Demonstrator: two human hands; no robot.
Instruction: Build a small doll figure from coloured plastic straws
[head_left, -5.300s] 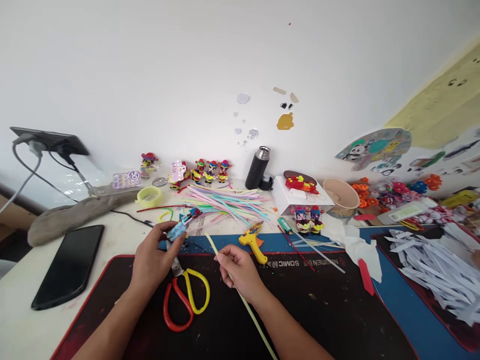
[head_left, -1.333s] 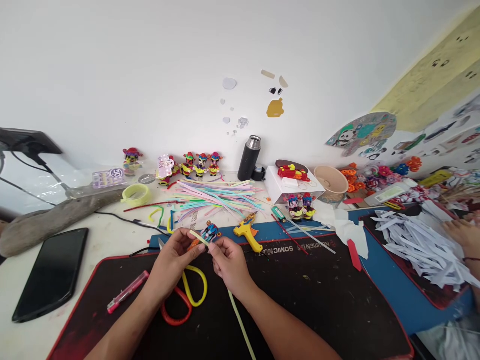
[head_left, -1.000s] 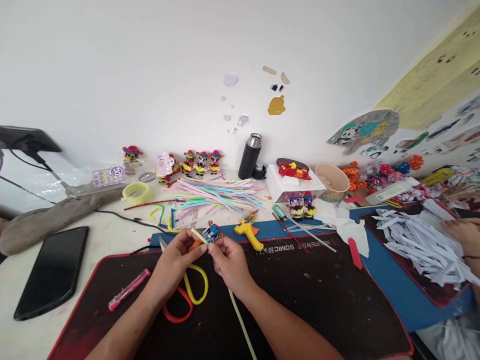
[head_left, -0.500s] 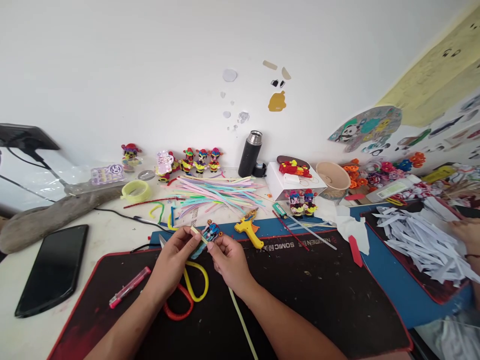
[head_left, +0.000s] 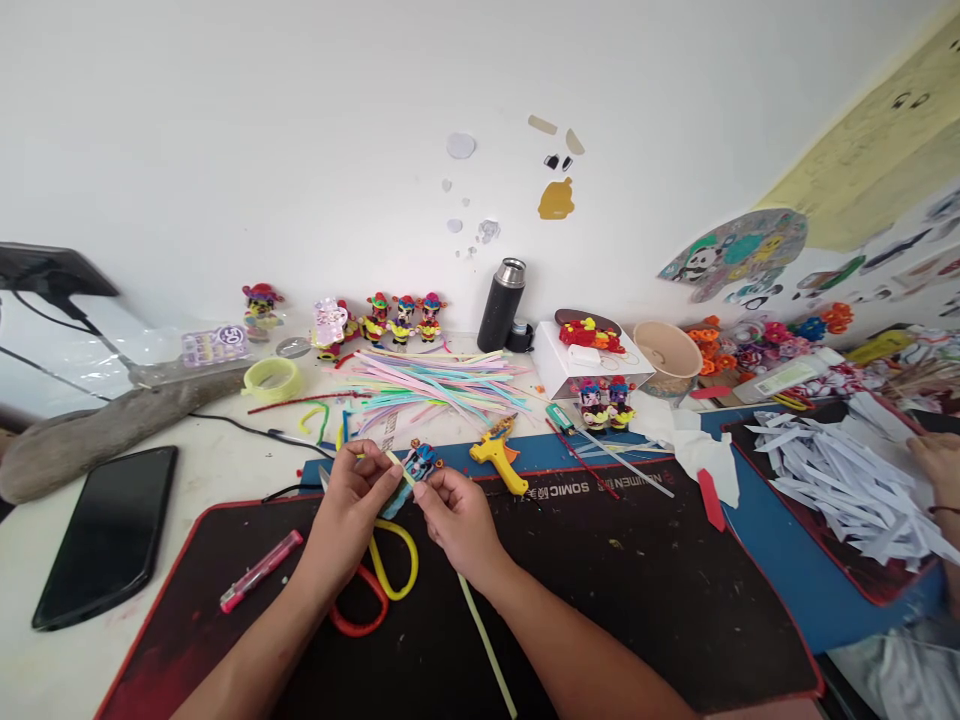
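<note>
Watching remotely, I think the left hand (head_left: 351,507) and right hand (head_left: 463,522), close together and both pinching the pale strip (head_left: 485,642) (it trails over the mat (head_left: 637,600)), do best aligning it gently against the blue figure (head_left: 422,462) between them, without crushing either.

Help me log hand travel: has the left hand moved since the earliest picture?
Yes. Judged against the black phone, the left hand has moved right, farther from the phone and closer to the right hand.

Scissors (head_left: 415,560) partly hidden behind the left hand (head_left: 349,492), co-worker's hand (head_left: 942,464) cropped at right edge
</note>
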